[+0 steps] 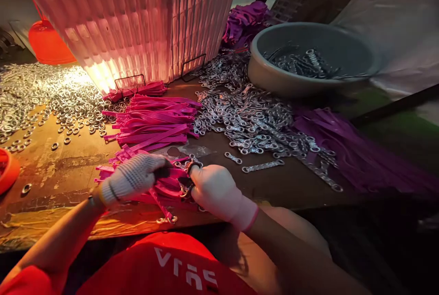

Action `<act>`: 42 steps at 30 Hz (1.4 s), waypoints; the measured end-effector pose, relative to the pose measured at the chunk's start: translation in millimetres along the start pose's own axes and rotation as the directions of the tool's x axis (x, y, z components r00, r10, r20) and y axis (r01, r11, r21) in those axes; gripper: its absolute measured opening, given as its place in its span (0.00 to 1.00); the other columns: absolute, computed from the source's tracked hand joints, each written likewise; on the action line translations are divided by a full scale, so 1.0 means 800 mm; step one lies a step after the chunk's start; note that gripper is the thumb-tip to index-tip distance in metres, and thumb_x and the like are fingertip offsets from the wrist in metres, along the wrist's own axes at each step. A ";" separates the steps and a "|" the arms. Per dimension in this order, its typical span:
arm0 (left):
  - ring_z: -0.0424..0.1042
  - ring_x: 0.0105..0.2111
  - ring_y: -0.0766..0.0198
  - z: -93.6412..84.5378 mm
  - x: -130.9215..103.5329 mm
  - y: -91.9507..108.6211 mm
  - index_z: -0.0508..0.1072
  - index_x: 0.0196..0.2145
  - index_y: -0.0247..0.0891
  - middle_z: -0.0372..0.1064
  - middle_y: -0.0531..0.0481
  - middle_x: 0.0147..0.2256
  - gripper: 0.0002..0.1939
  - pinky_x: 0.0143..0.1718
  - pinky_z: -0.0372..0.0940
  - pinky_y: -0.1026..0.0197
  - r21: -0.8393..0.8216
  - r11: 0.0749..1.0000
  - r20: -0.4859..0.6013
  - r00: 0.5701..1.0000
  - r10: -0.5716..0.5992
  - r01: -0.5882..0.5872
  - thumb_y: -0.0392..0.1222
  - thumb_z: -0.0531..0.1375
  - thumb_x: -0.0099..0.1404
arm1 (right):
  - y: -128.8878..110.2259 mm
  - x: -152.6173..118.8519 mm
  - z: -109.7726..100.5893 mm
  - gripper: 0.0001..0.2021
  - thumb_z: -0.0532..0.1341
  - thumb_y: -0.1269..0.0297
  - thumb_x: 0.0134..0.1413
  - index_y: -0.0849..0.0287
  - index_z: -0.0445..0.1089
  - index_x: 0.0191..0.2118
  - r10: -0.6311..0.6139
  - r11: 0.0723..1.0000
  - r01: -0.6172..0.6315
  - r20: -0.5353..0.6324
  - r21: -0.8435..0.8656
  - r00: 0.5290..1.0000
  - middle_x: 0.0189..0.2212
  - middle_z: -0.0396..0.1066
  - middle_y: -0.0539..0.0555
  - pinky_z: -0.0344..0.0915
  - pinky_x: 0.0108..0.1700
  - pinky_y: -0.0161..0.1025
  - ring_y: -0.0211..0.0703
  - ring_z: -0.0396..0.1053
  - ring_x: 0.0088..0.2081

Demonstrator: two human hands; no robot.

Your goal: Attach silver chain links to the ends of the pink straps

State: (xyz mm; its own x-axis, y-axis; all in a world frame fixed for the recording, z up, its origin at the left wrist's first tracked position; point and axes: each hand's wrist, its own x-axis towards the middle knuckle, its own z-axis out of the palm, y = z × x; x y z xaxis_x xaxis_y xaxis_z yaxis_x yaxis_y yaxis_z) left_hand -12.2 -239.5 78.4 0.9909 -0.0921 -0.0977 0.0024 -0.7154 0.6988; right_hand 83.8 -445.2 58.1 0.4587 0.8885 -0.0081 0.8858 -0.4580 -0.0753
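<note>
My left hand [137, 174], in a white dotted glove with dark fingertips, is closed in a pinch over a bundle of pink straps [171, 185]; what its fingertips hold is hidden. Close beside it, my right hand [216, 190], in a plain white glove, is closed on braided metal links [188, 187] with ring ends. Some of these links stick out toward my left hand. A pink strap with metal rings [167, 220] at its end hangs toward the table's front edge. More pink straps [154, 119] lie stacked just behind my hands.
Loose metal rings [75, 107] cover the table's left side. Braided metal links [247, 116] are heaped at the right, before a grey basin [308, 84] holding more. Purple straps [343, 148] lie far right. A ribbed translucent panel [137, 25] stands behind; an orange container [8, 171] is at left.
</note>
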 end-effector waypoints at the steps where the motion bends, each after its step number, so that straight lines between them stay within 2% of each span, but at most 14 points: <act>1: 0.73 0.33 0.62 -0.016 -0.005 -0.009 0.78 0.40 0.36 0.77 0.47 0.36 0.12 0.37 0.65 0.62 0.094 0.995 -0.031 0.999 -0.035 0.038 0.40 0.54 0.67 | 0.007 0.004 -0.004 0.07 0.57 0.72 0.50 0.63 0.72 0.35 0.065 0.998 -0.065 0.063 0.001 0.996 0.25 0.75 0.59 0.48 0.27 0.40 0.46 0.70 0.26; 5: 0.74 0.36 0.60 -0.041 -0.020 -0.043 0.78 0.44 0.37 0.77 0.44 0.39 0.13 0.39 0.66 0.60 0.136 0.967 -0.270 0.947 -0.173 0.215 0.43 0.58 0.65 | 0.057 0.028 -0.008 0.10 0.60 0.67 0.55 0.60 0.73 0.43 0.279 0.957 -0.289 0.290 -0.011 0.915 0.39 0.77 0.61 0.59 0.35 0.38 0.50 0.74 0.41; 8: 0.69 0.24 0.68 -0.010 -0.012 -0.045 0.72 0.53 0.36 0.76 0.44 0.40 0.22 0.25 0.63 0.66 -0.380 0.899 -0.317 0.883 -0.346 0.216 0.48 0.61 0.65 | 0.101 0.046 0.004 0.14 0.59 0.69 0.57 0.65 0.73 0.47 0.442 0.891 -0.450 0.332 -0.058 0.833 0.46 0.74 0.69 0.63 0.41 0.43 0.58 0.73 0.47; 11: 0.57 0.14 0.75 0.030 0.010 -0.034 0.69 0.55 0.34 0.74 0.47 0.33 0.29 0.13 0.50 0.70 -0.895 0.398 0.012 0.904 -0.426 0.200 0.58 0.60 0.64 | 0.127 0.056 0.024 0.17 0.52 0.78 0.57 0.72 0.74 0.48 0.606 0.780 -0.620 0.355 -0.088 0.712 0.42 0.74 0.75 0.65 0.39 0.47 0.63 0.74 0.44; 14: 0.66 0.17 0.70 0.049 0.033 -0.028 0.70 0.53 0.31 0.74 0.44 0.31 0.34 0.14 0.56 0.70 -0.955 -0.065 0.297 0.919 -0.258 0.290 0.64 0.58 0.63 | 0.139 0.057 0.039 0.19 0.51 0.79 0.56 0.71 0.73 0.49 0.661 0.718 -0.694 0.362 -0.049 0.657 0.43 0.74 0.75 0.65 0.39 0.45 0.61 0.74 0.45; 16: 0.71 0.22 0.65 0.051 0.041 -0.027 0.70 0.53 0.30 0.75 0.40 0.35 0.32 0.15 0.59 0.69 -0.923 -0.181 0.367 0.916 -0.158 0.339 0.62 0.57 0.64 | 0.143 0.055 0.042 0.17 0.53 0.77 0.56 0.70 0.73 0.48 0.667 0.702 -0.712 0.357 -0.008 0.654 0.43 0.75 0.73 0.65 0.39 0.44 0.59 0.74 0.45; 19: 0.72 0.26 0.67 0.049 0.038 -0.027 0.70 0.55 0.32 0.75 0.37 0.42 0.26 0.16 0.58 0.71 -0.932 -0.156 0.346 0.931 -0.117 0.327 0.48 0.62 0.62 | 0.140 0.053 0.037 0.15 0.54 0.74 0.56 0.67 0.74 0.46 0.646 0.719 -0.694 0.323 0.050 0.692 0.43 0.75 0.70 0.65 0.41 0.42 0.57 0.74 0.46; 21: 0.70 0.25 0.71 0.050 0.032 -0.028 0.69 0.56 0.34 0.73 0.38 0.46 0.28 0.15 0.54 0.74 -0.956 -0.068 0.291 0.948 -0.132 0.285 0.38 0.64 0.58 | 0.125 0.054 0.031 0.16 0.53 0.73 0.58 0.65 0.73 0.48 0.587 0.758 -0.634 0.260 0.157 0.766 0.46 0.75 0.66 0.65 0.46 0.40 0.53 0.72 0.48; 25: 0.69 0.24 0.71 0.065 0.027 -0.031 0.66 0.60 0.39 0.73 0.39 0.46 0.31 0.17 0.56 0.72 -0.967 0.103 0.221 0.969 -0.109 0.233 0.37 0.62 0.57 | 0.070 0.049 0.020 0.20 0.51 0.77 0.55 0.61 0.70 0.50 0.289 0.748 -0.197 -0.044 0.634 0.956 0.44 0.76 0.57 0.66 0.49 0.39 0.46 0.72 0.46; 29: 0.72 0.32 0.64 0.087 0.040 -0.035 0.70 0.55 0.39 0.74 0.45 0.40 0.32 0.33 0.68 0.63 -0.948 0.269 0.130 0.979 -0.155 0.169 0.35 0.63 0.51 | 0.025 0.043 0.017 0.24 0.54 0.81 0.46 0.59 0.71 0.49 -0.022 0.716 0.170 -0.222 0.677 0.975 0.45 0.75 0.58 0.66 0.50 0.42 0.47 0.71 0.46; 31: 0.72 0.38 0.61 0.094 0.046 -0.033 0.73 0.52 0.39 0.73 0.46 0.41 0.29 0.39 0.69 0.61 -0.936 0.313 0.100 0.974 -0.205 0.162 0.35 0.64 0.49 | 0.018 0.042 0.019 0.26 0.52 0.83 0.43 0.59 0.71 0.49 -0.069 0.726 0.192 -0.208 0.660 0.976 0.43 0.75 0.58 0.67 0.50 0.43 0.47 0.71 0.46; 34: 0.71 0.36 0.60 0.095 0.053 -0.024 0.72 0.52 0.39 0.73 0.45 0.39 0.29 0.34 0.68 0.62 -0.950 0.246 0.145 0.967 -0.208 0.195 0.42 0.67 0.52 | 0.022 0.043 0.021 0.26 0.51 0.83 0.42 0.59 0.71 0.47 0.001 0.699 0.137 -0.192 0.702 0.981 0.41 0.75 0.58 0.67 0.50 0.44 0.47 0.71 0.45; 37: 0.68 0.26 0.68 0.085 0.058 -0.008 0.72 0.51 0.39 0.71 0.47 0.35 0.30 0.25 0.64 0.67 -0.972 0.150 0.147 0.969 -0.201 0.179 0.50 0.68 0.52 | 0.031 0.045 0.019 0.19 0.54 0.76 0.47 0.58 0.70 0.45 0.208 0.492 0.023 -0.143 0.870 0.968 0.39 0.75 0.55 0.69 0.45 0.41 0.46 0.72 0.41; 42: 0.59 0.18 0.75 0.078 0.067 0.013 0.73 0.41 0.35 0.64 0.54 0.24 0.19 0.17 0.51 0.72 -0.974 0.151 0.101 0.923 -0.370 0.167 0.44 0.70 0.54 | 0.033 0.049 0.011 0.10 0.59 0.61 0.48 0.56 0.69 0.38 0.473 0.006 -0.121 0.104 0.993 0.875 0.30 0.73 0.51 0.69 0.33 0.38 0.45 0.70 0.33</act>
State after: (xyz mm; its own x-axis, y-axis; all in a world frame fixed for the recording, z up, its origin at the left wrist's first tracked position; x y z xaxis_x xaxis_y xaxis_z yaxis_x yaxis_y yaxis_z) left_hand 32.9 -295.1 36.6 0.9007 0.1101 -0.4203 0.2965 0.5514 0.7798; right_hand 124.3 -422.1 46.7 0.8127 0.5640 -0.1463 -0.1206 -0.0829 -0.9892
